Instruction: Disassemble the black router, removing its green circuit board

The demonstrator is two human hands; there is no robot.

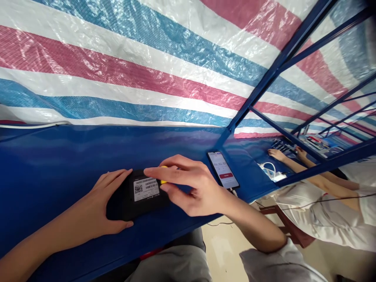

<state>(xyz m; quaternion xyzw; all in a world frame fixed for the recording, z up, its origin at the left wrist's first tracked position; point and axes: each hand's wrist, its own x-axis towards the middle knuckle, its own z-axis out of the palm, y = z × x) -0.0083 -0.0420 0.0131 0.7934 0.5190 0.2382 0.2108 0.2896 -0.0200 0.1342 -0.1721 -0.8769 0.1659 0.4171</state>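
Note:
A small black box (141, 196) with a white barcode label on top lies on the blue table (58, 164). My left hand (101, 205) cups its left side, thumb along the near edge and fingers along the far edge. My right hand (188, 186) hovers over the box's right end, fingers curled round a small yellow object (163, 181) that is mostly hidden under them.
A phone (223, 170) with a lit timer screen lies right of my right hand, a cable at its near end. A striped tarp (132, 66) forms the back wall. Behind a blue frame (293, 43), another person's arms (308, 172) work at the neighbouring station.

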